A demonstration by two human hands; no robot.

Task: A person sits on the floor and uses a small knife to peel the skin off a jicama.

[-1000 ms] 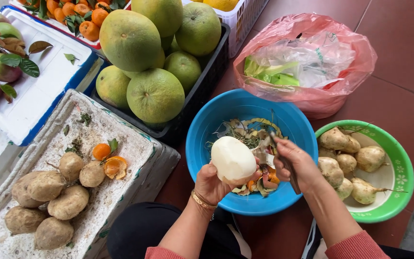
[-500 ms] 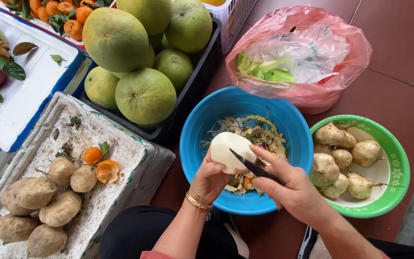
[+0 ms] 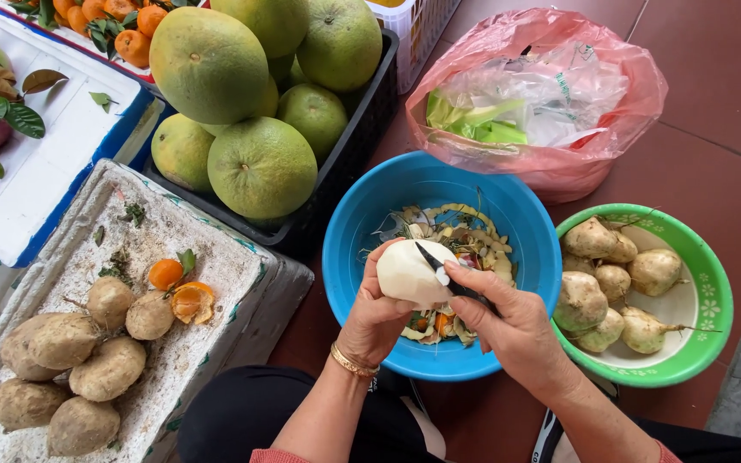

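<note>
At centre frame, your left hand (image 3: 379, 313) cups a peeled white root (image 3: 409, 274) over the blue bowl (image 3: 525, 231) while your right hand (image 3: 512, 317) fingers pinch a dark knife (image 3: 432, 261), mid-peel, needing turning.

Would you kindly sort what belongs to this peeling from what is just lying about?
In use: left hand, right hand, peeled root, knife, blue bowl, green bowl.
Lying about: pomelos, oranges, pink bag.
</note>
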